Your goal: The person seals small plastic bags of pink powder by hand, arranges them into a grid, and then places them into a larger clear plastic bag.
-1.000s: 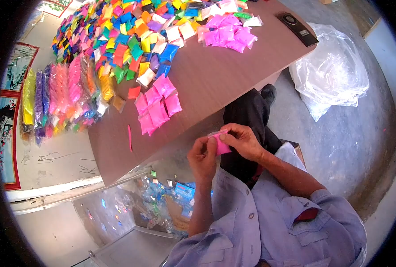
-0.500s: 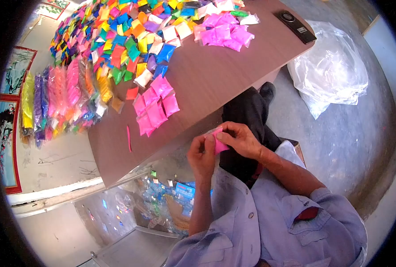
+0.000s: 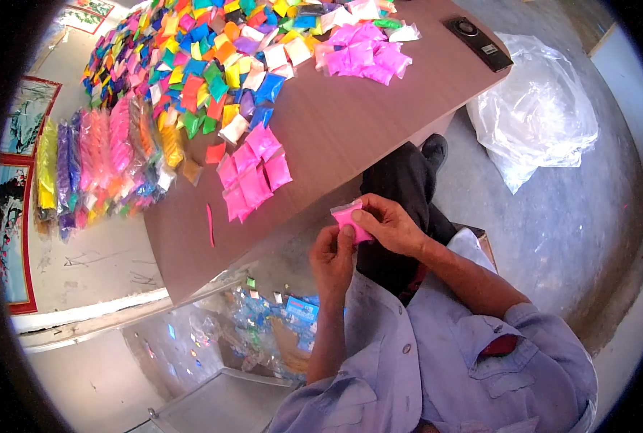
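A small clear packet with pink filling (image 3: 348,215) is held between my two hands, above my lap and just off the table's edge. My left hand (image 3: 332,254) pinches its lower left side with thumb and fingers. On the right side, my right hand (image 3: 388,225) grips the packet, thumb laid across its front. Several matching pink packets (image 3: 251,173) lie in a cluster on the brown table (image 3: 336,130) near my hands. Beside them rests a thin pink strip (image 3: 210,225).
A large heap of multicoloured packets (image 3: 191,65) covers the table's far left, with long filled bags (image 3: 105,151) beside it. Brighter pink-purple packets (image 3: 365,54) lie farther back. A black device (image 3: 479,43) sits at the right corner. A clear plastic bag (image 3: 531,108) stands on the floor.
The pink packet shows more fully now, its upper end uncovered. My left hand has shifted slightly down and right along it; my right hand keeps its grip.
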`<move>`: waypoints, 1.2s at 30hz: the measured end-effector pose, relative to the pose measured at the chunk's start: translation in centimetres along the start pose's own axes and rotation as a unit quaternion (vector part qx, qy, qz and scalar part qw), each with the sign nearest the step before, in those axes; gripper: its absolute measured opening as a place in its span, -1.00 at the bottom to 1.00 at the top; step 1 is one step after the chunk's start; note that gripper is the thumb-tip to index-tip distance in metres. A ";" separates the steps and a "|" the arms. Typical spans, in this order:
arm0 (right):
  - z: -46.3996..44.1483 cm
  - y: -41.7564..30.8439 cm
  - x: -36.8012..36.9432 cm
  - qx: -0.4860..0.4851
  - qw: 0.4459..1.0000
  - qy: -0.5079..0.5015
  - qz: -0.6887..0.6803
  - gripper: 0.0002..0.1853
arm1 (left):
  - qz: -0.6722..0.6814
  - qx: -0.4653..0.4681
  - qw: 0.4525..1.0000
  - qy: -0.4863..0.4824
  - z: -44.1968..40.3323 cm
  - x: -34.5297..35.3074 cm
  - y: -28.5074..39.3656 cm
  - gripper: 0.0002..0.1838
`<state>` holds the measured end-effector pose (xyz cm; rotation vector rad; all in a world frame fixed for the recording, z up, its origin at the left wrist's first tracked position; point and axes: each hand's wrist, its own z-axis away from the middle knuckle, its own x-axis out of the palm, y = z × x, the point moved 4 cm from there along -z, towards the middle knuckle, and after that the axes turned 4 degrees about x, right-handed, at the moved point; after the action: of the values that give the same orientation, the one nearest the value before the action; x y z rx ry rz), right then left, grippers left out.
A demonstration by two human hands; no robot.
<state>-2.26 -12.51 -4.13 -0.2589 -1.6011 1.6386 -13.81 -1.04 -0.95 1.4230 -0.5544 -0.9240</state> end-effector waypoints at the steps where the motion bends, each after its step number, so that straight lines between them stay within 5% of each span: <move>1: 0.1 -0.1 -0.1 0.002 1.000 0.000 0.011 -0.72 | 0.005 -0.006 1.000 -0.005 -0.1 0.1 0.0 -0.75; 36: 0.7 0.4 -0.6 0.025 0.999 -0.017 -0.036 -0.82 | 0.043 0.006 0.998 0.038 -0.5 0.8 1.1 -0.81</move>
<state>-2.42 -13.37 -4.63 -0.1474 -1.5743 1.6330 -12.74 -1.47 -0.06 1.4285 -0.5595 -0.7961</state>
